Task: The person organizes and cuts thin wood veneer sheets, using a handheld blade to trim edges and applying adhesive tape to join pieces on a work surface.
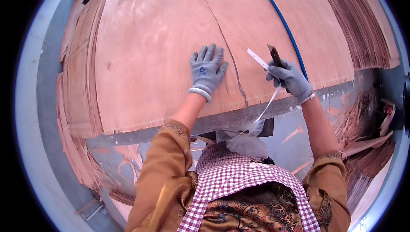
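Pressing down with the gloved left hand, palm and lightly spread fingers on the pinkish veneer sheet, just left of the long dark crack. Pinching in the gloved right hand, right of the crack, both a dark pointed blade tool and a perforated white strip, with its free end toward the crack; cannot tell the exact share of each finger. Trailing from there toward a translucent bag, beyond the crack's near end on the wearer's side. Best, as a judgement, to weigh the sheet flat close beside the crack, point the blade away from the left fingers, and guide the strip without twisting. Worth minding the blue cord, right of the crack. Farther out, well right of the crack, stacked veneers.
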`<act>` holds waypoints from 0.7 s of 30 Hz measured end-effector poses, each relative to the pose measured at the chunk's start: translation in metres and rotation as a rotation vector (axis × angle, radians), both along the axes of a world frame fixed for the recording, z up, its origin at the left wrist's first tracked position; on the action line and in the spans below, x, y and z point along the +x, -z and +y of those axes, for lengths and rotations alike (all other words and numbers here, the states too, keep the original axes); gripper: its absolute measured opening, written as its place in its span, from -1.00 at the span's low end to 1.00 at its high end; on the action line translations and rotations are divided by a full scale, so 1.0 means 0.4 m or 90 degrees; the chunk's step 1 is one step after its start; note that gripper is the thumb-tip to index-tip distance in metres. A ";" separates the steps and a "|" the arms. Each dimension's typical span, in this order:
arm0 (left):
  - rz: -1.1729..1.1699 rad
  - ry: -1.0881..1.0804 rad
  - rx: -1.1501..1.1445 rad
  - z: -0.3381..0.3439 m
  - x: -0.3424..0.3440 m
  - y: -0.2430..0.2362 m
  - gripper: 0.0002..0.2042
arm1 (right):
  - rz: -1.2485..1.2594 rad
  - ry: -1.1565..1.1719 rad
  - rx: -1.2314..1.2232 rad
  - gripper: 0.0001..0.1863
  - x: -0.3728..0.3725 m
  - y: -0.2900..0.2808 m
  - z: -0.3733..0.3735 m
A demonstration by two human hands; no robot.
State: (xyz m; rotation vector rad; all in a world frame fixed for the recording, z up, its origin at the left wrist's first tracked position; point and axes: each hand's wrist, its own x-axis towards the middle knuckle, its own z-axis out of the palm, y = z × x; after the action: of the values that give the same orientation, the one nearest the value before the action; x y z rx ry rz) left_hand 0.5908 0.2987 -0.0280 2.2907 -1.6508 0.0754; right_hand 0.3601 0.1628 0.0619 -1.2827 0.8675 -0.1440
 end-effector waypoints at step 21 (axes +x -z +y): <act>-0.003 0.169 -0.022 -0.069 0.033 -0.005 -0.46 | 0.131 -0.101 -0.112 -0.90 0.344 0.165 -0.124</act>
State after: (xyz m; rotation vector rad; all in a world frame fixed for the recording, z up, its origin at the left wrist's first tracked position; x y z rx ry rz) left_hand 0.6041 0.2712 -0.0260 2.0283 -1.9230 0.0497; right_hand 0.4978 0.1132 -0.0042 -1.5456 0.9382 0.0395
